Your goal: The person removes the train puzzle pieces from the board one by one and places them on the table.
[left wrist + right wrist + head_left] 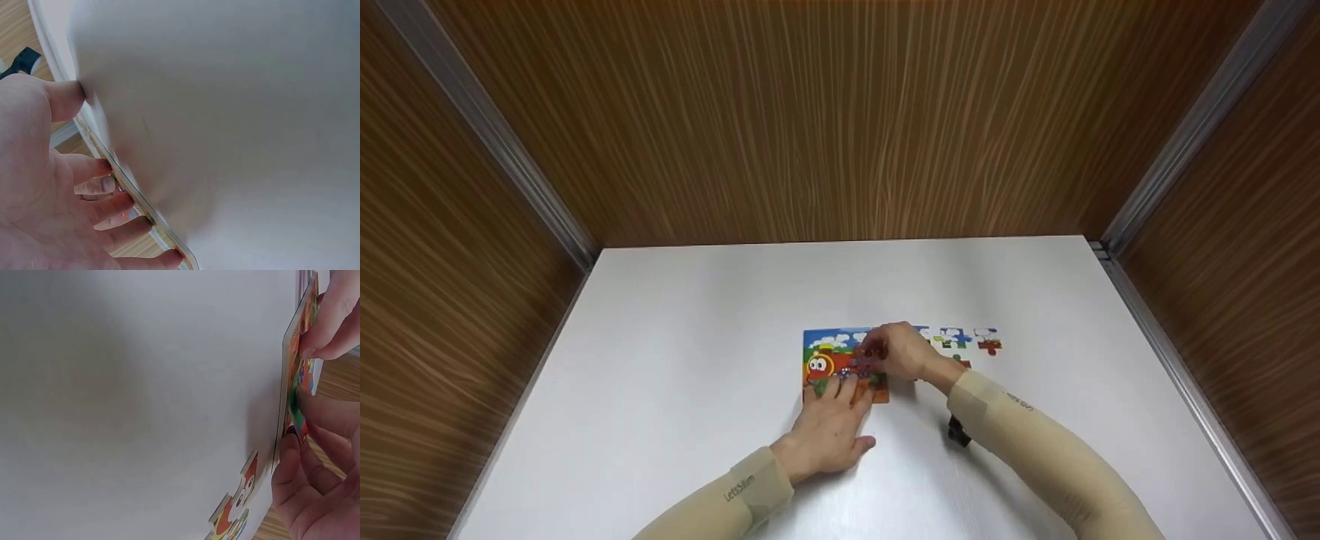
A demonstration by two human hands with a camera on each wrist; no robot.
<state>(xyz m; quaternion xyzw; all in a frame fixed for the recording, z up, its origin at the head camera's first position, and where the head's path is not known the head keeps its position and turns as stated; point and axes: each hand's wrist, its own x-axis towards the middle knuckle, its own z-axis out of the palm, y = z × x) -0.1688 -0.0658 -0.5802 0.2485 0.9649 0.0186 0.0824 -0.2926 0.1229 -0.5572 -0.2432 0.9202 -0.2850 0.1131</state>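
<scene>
A jigsaw puzzle [817,367] with a red cartoon train lies flat on the white table. My left hand [830,433] rests on its lower edge, fingers straight and spread; in the left wrist view the fingertips [143,224] touch the puzzle's border. Over the puzzle's right part, my right hand [906,352] pinches a puzzle piece [298,415] between thumb and fingers. Green and red show on that piece, which tilts against the puzzle in the right wrist view. The right hand hides much of the puzzle's right side in the head view.
Loose puzzle pieces [955,339] lie to the right of the puzzle, one [962,363] partly behind the right wrist. A small black object [958,432] shows beneath the right forearm. Wood-grain panels [840,127] enclose the white table [675,337] at the back and sides.
</scene>
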